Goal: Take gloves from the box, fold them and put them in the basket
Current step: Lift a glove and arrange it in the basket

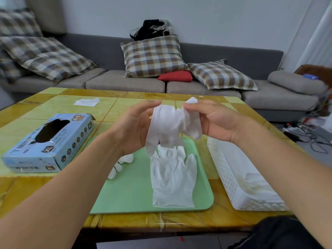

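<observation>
White, thin and crumpled, a glove (170, 123) hangs in the air above the far edge of a green tray (136, 191), its fingers pointing down. Both hands hold it by the cuff: the right hand (215, 119), at 3 o'clock of the glove, pinches the cuff between thumb and fingertips, a bit of white sticking up above them; the left hand (133, 126), at 9 o'clock, has its fingers curved over the other side of the cuff, touching it, though how firmly it grips I cannot tell.

A second glove (173, 178) lies flat on the tray directly at 6 o'clock of the held one, fingers pointing away from the person. More glove fingers (122, 164) show at 8 o'clock on the tray, partly hidden by the left forearm.

The box (48, 142), blue with a torn dark opening on top, sits on the table (53, 105) at 9 o'clock of the tray. The basket (231, 169), white and perforated, stands at 3 o'clock of the tray, with pale gloves (258, 186) inside
</observation>
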Demonstrator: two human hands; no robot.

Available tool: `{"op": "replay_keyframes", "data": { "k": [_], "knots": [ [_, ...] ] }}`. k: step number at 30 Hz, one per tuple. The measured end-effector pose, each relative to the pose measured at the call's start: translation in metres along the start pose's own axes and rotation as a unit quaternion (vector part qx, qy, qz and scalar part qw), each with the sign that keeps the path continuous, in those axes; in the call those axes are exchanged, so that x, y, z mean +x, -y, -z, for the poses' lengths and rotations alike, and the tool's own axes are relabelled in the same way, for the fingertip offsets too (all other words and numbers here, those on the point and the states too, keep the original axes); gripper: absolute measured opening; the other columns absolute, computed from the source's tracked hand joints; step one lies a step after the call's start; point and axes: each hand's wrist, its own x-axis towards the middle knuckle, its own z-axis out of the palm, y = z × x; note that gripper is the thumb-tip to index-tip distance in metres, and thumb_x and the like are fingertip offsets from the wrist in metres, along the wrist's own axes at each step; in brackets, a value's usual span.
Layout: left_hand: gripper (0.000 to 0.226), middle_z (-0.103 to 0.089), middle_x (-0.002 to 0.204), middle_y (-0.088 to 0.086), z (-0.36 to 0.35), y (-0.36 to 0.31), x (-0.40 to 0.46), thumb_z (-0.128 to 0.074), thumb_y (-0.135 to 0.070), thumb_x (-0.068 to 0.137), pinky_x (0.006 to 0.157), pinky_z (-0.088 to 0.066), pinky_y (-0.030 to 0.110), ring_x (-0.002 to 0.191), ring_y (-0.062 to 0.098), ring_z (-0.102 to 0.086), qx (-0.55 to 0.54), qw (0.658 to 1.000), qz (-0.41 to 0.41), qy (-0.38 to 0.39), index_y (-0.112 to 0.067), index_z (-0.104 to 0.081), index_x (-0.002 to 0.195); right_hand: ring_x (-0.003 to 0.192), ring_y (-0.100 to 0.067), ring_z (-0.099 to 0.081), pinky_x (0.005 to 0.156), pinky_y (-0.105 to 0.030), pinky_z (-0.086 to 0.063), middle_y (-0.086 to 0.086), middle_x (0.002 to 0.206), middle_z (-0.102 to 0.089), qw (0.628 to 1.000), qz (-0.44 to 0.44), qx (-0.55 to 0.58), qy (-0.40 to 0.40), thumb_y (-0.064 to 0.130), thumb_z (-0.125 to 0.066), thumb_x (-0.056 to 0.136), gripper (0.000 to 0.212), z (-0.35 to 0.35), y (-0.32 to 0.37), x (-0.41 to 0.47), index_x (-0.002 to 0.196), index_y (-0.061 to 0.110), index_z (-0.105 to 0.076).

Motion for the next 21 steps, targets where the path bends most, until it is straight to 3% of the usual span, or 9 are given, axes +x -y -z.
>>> {"op": "replay_keyframes", "data": {
  "k": [4,7,9,12,14,16,18,21],
  "knots": [
    [0.058,-0.07,0.121,0.02,-0.014,0.002,0.002,-0.066,-0.034,0.087,0.094,-0.055,0.046,0.105,0.033,-0.069,0.038,0.997,-0.061,-0.017,0.006,-0.061,0.128,0.085,-0.021,-0.071,0.08,-0.035,-0.058,-0.009,0.094,-0.073,1.0,0.015,0.007,0.022,0.018,-0.06,0.098,0.017,-0.001,0.007,-0.008,0.089,0.013,-0.073],
    [0.06,-0.064,0.128,0.026,-0.018,0.003,0.005,-0.071,-0.03,0.087,0.099,-0.052,0.049,0.113,0.038,-0.066,0.016,0.996,-0.076,-0.038,0.008,-0.057,0.131,0.089,-0.021,-0.069,0.085,-0.036,-0.057,-0.007,0.095,-0.071,0.998,-0.01,0.035,0.048,0.019,-0.063,0.092,0.01,0.001,0.008,-0.012,0.093,0.012,-0.07],
    [0.049,-0.065,0.126,0.026,-0.018,0.005,0.008,-0.068,-0.023,0.091,0.09,-0.056,0.044,0.106,0.035,-0.068,-0.004,0.995,-0.073,-0.07,0.007,-0.058,0.129,0.094,-0.022,-0.067,0.092,-0.038,-0.055,-0.007,0.099,-0.07,0.997,-0.039,0.049,0.05,0.025,-0.065,0.089,0.017,0.0,0.002,-0.01,0.099,0.012,-0.071],
    [0.035,-0.071,0.112,0.02,-0.02,0.008,0.01,-0.067,-0.016,0.09,0.074,-0.057,0.034,0.09,0.027,-0.071,-0.032,0.994,-0.041,-0.098,0.001,-0.065,0.121,0.089,-0.022,-0.068,0.09,-0.036,-0.056,-0.007,0.095,-0.072,0.994,-0.08,0.07,0.006,0.034,-0.07,0.084,0.028,-0.002,-0.006,-0.005,0.1,0.011,-0.072],
    [0.024,-0.074,0.102,0.014,-0.022,0.007,0.009,-0.068,-0.021,0.09,0.075,-0.057,0.033,0.083,0.023,-0.071,-0.047,0.995,0.0,-0.093,-0.004,-0.07,0.107,0.084,-0.02,-0.071,0.085,-0.033,-0.058,-0.006,0.092,-0.074,0.99,-0.108,0.087,-0.009,0.033,-0.07,0.084,0.026,-0.003,-0.01,-0.002,0.097,0.01,-0.073],
    [0.026,-0.076,0.104,0.013,-0.022,0.005,0.01,-0.07,-0.024,0.088,0.081,-0.057,0.034,0.085,0.023,-0.071,-0.068,0.992,0.036,-0.1,-0.005,-0.071,0.106,0.081,-0.018,-0.072,0.08,-0.031,-0.059,-0.005,0.091,-0.075,0.987,-0.13,0.095,-0.017,0.029,-0.071,0.085,0.02,-0.003,-0.012,0.0,0.095,0.012,-0.073],
    [0.031,-0.076,0.104,0.012,-0.018,0.006,0.013,-0.072,-0.021,0.087,0.075,-0.061,0.03,0.083,0.02,-0.072,-0.074,0.988,0.063,-0.121,-0.002,-0.071,0.111,0.08,-0.016,-0.072,0.078,-0.03,-0.06,-0.004,0.093,-0.075,0.986,-0.141,0.09,-0.024,0.024,-0.071,0.088,0.013,-0.003,-0.014,0.002,0.095,0.013,-0.073],
    [0.019,-0.077,0.094,0.01,-0.011,0.006,0.016,-0.071,-0.016,0.089,0.065,-0.062,0.026,0.073,0.017,-0.073,-0.05,0.986,0.087,-0.131,-0.004,-0.072,0.102,0.077,-0.017,-0.07,0.075,-0.031,-0.061,-0.004,0.09,-0.073,0.984,-0.159,0.082,-0.002,0.019,-0.066,0.093,0.008,0.001,-0.012,0.002,0.095,0.014,-0.071]
  ]
}}
